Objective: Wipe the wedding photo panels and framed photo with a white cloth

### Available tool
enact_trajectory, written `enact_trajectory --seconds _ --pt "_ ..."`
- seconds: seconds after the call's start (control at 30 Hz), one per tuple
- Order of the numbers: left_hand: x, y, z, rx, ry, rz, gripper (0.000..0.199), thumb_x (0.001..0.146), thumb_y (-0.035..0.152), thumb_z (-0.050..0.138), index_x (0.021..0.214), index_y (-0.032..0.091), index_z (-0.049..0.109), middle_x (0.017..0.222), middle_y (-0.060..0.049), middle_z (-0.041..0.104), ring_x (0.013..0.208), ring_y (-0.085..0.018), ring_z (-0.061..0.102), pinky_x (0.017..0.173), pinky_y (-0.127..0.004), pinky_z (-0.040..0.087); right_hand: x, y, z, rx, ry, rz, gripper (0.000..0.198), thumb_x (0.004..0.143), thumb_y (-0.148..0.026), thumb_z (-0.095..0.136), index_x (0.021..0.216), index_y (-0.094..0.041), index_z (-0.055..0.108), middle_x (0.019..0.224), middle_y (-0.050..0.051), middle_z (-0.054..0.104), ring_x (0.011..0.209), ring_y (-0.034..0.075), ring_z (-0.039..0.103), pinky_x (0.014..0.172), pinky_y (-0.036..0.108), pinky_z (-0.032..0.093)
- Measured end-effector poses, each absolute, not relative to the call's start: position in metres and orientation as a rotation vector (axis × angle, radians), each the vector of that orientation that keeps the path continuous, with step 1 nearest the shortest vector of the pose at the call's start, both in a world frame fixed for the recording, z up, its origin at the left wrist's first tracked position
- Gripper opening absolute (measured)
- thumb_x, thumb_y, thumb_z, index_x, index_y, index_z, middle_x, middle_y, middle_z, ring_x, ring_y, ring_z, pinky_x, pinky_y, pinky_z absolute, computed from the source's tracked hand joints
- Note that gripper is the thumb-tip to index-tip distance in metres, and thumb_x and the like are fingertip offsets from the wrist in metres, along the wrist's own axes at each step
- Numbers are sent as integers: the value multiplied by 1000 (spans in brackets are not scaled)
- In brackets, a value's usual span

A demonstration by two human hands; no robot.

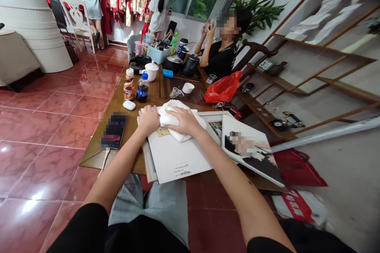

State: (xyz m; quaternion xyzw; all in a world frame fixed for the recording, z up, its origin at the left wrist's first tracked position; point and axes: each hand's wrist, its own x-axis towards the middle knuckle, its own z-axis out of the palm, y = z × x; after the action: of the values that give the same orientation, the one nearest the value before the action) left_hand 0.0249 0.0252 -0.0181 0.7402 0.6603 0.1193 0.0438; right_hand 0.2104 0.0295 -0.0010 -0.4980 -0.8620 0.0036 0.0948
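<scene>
A white board [178,160] with a small printed barcode lies face up in front of me, on top of a frame at the table's near edge. My right hand [184,121] presses a bunched white cloth [190,107] onto its far part, fingers curved over the folds. Beside it, my left hand [149,120] grips the board's far left area, close against the cloth; its fingertips are partly hidden. A yellowish patch [163,132] shows on the board between my hands. To the right lies a photo panel [252,150] with a portrait, tilted over another frame.
A phone [114,130] with a cable, a white earbud case [129,105], a coffee bottle [129,85] and a cola bottle [143,88] stand left. Beyond are a white lidded cup [151,72] and red bag [222,89]. A person [221,55] sits across; shelves [326,75] rise right.
</scene>
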Motion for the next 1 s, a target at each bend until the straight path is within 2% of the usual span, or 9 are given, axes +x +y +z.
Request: enact_trajectory --seconds 0.17,0.3,0.4,0.53,0.73,1.0 --pt "26 27 -19 2243 2025 392 50 102 31 33 146 12 46 140 -21 53 133 -35 46 108 -54 37 204 43 -4 -1655 -2400 -7 64 91 -61 57 145 -27 56 151 12 52 130 38 51 106 57 38" --pt "26 27 -20 2243 2026 401 50 102 31 33 146 12 47 139 -22 54 132 -35 47 108 -54 37 196 55 -7 -1728 -2326 -11 69 92 -65 52 148 -24 52 156 15 46 131 41 49 105 62 37" --pt "26 26 -19 2245 2028 395 51 101 29 32 147 12 46 140 -22 53 134 -35 46 108 -54 37 197 56 -6 -1675 -2377 25 67 93 -65 52 148 -27 52 161 11 41 137 40 45 108 61 35" --pt "27 25 -18 2234 2044 396 51 102 30 32 148 12 46 141 -22 53 134 -35 46 108 -53 38 209 47 0 -1552 -2506 100 60 91 -56 60 146 -31 56 159 7 45 139 36 45 111 56 35" --pt "28 26 -19 2219 2068 410 51 102 30 32 148 12 45 141 -21 54 133 -34 47 109 -52 37 228 16 11 -1434 -2611 158 55 88 -39 63 142 -29 60 154 8 52 140 32 47 112 52 34" --pt "28 26 -19 2203 2068 404 52 102 28 31 150 12 44 143 -21 53 135 -34 46 108 -52 38 251 -37 9 -1300 -2690 117 61 80 -41 68 139 -27 63 149 12 57 135 36 51 110 55 34"
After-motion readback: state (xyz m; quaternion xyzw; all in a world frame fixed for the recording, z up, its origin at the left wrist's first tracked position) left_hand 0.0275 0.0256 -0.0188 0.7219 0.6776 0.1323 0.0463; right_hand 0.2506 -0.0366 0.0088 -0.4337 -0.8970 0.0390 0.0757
